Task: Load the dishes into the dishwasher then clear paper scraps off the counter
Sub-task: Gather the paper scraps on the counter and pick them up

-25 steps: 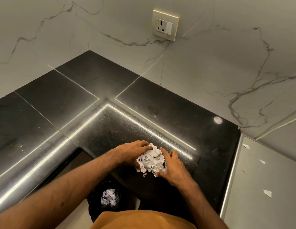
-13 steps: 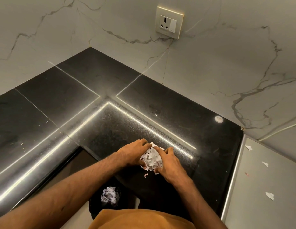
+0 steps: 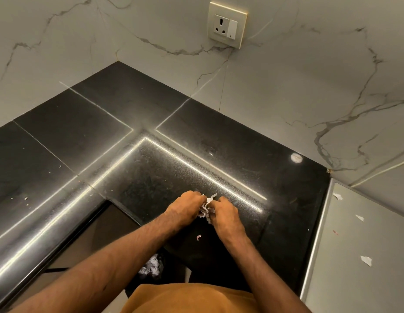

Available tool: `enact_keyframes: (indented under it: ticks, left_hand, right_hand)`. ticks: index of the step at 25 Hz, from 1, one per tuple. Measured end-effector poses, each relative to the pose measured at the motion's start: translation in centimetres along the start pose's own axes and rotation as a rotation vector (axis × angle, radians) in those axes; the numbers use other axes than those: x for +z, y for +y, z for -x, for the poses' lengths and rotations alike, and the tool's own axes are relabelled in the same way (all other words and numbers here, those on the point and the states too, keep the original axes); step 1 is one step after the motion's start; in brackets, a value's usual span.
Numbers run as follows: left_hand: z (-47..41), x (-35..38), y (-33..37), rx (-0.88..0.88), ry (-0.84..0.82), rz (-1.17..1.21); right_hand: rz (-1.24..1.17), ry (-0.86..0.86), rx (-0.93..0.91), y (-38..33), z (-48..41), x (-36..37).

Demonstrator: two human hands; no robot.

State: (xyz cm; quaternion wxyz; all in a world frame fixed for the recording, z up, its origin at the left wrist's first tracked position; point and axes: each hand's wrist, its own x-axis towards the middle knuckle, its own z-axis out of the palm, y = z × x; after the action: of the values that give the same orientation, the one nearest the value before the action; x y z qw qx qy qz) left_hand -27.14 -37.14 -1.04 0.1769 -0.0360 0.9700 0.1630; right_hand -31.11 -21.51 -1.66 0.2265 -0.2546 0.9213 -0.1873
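Scrap clearing is in hand: a paper wad [image 3: 206, 208] is clenched by fingers of left hand [image 3: 185, 206] and right hand [image 3: 226, 214] at the counter's [image 3: 230, 141] near edge. Release over the bin [image 3: 168, 271] is needed next.

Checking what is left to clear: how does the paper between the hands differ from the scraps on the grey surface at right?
The paper wad is crumpled into one bunch; the loose scraps lie flat and apart. The left hand and right hand hold the paper wad over the black counter; nothing touches the loose scraps on the grey surface. Both are white torn paper.
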Motion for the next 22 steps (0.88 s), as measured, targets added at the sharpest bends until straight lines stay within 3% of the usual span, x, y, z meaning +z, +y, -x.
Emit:
enact_keyframes:
  ticks: [7, 14, 22]
  left_hand:
    - [0.0, -0.2, 0.4, -0.025, -0.002, 0.008]
    - [0.9, -2.0, 0.4, 0.019, 0.073, 0.051]
    - [5.9, -4.0, -2.9, 0.007, 0.144, 0.103]
  right_hand:
    - [0.075, 0.048, -0.014, -1.0, 0.2, -0.8]
    - [-0.038, 0.155, 0.09, -2.0, 1.3, -2.3]
    - [-0.008, 0.2, 0.017, -6.8, 2.2, -1.2]
